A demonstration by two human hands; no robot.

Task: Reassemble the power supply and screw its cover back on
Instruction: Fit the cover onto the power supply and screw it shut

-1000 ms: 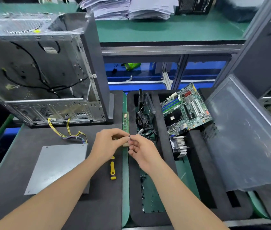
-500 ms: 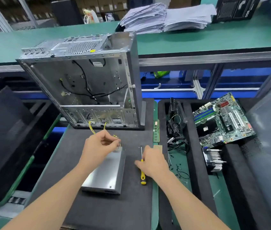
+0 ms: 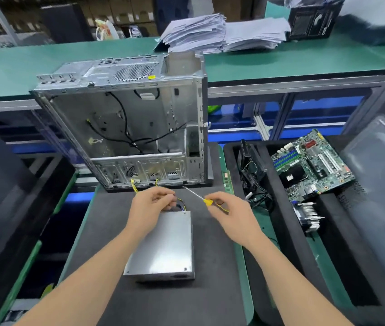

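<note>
Since half a second ago our right hand (image 3: 231,211) has lifted the screwdriver (image 3: 204,200) off the surface (image 3: 210,290); its grip is clamped on the yellow handle, shaft pointing toward the open computer case (image 3: 135,128). Our left hand (image 3: 152,202) keeps its grip curled round the wires (image 3: 181,204) at the far end of the power supply (image 3: 163,245), which lies flat on the surface near the case.

We note white lettering on the black box (image 3: 313,20) on the far green bench (image 3: 69,57), too blurred and turned for us to read. The small yellow sticker (image 3: 151,77) atop the computer case (image 3: 127,118) and the white label (image 3: 289,177) on the motherboard (image 3: 316,158) are likewise illegible to us.
</note>
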